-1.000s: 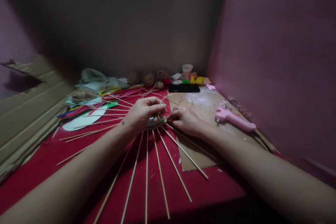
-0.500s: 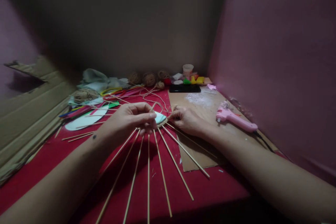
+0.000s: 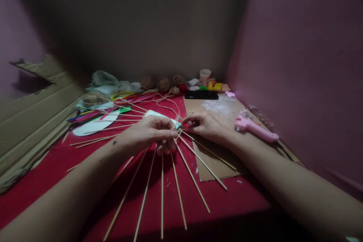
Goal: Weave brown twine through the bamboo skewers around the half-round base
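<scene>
- Wooden sticks (image 3: 181, 170) are seen fanned out like spokes from a small pale disc (image 3: 164, 118), lying over the red bench (image 3: 51, 166) and spreading toward the camera.
- The disc is held tilted up off the bench, at the centre of the view, between the two hands.
- The left hand (image 3: 150, 133) is closed around the near edge of the disc, with its fingertips (image 3: 167, 135) pressed where the sticks meet.
- The right hand (image 3: 205, 125) is pinched shut on a thin strand of twine (image 3: 170, 107) just beside the disc's right edge; the exact point of grip is too small to be made out.
- The twine is seen trailing back across the bench toward balls of twine (image 3: 163, 82) by the far wall.
- A sheet of cardboard (image 3: 224, 117) is laid under the right forearm, and a pink glue gun (image 3: 255, 127) rests on it, near the right wall.
- A black phone (image 3: 200, 95) lies at the far end of the cardboard.
- Coloured strips and a white oval cut-out (image 3: 93, 125) are spread to the left, well apart from the hands.
</scene>
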`<state>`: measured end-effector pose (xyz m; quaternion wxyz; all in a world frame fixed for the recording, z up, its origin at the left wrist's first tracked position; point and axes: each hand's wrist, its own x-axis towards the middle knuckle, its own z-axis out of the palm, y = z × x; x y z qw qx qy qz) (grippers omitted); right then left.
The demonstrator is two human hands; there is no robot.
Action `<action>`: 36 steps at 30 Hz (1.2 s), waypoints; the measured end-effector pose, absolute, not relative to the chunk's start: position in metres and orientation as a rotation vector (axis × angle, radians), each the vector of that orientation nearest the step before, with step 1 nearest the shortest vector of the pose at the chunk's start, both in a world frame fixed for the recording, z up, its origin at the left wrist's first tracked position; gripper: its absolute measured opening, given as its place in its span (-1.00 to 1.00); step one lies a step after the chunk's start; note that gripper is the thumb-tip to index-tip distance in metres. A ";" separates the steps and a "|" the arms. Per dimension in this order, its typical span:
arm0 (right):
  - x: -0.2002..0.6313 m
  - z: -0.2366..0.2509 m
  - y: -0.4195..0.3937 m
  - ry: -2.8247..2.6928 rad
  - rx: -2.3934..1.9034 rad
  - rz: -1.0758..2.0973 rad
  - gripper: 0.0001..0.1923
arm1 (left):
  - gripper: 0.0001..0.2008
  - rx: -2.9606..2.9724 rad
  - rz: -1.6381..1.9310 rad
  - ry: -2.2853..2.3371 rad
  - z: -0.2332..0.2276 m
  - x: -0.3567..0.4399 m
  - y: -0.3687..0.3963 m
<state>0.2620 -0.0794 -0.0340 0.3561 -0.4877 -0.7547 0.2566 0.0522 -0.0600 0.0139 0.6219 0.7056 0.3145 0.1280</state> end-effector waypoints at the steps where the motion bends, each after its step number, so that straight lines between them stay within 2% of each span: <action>1: 0.262 -0.034 -0.080 -1.950 -1.250 0.646 -0.81 | -0.79 1.617 0.290 0.725 0.014 0.053 -0.060; 7: 0.262 -0.034 -0.080 -2.076 -1.253 0.530 -0.76 | -0.80 1.604 0.313 0.674 0.010 0.054 -0.061; 12: 0.263 -0.032 -0.080 -2.121 -1.248 0.492 -0.76 | -0.89 1.615 0.464 0.496 0.007 0.058 -0.069; 23: 0.270 -0.022 -0.078 -2.253 -1.174 0.613 -0.68 | -0.90 1.839 0.488 0.485 0.014 0.068 -0.093; 28: 0.272 -0.020 -0.077 -2.264 -1.197 0.599 -0.84 | -0.91 2.070 0.319 0.431 0.017 0.079 -0.117; 36: 0.274 -0.023 -0.070 -2.292 -1.149 0.740 -0.93 | -0.77 2.462 0.264 0.283 -0.001 0.110 -0.170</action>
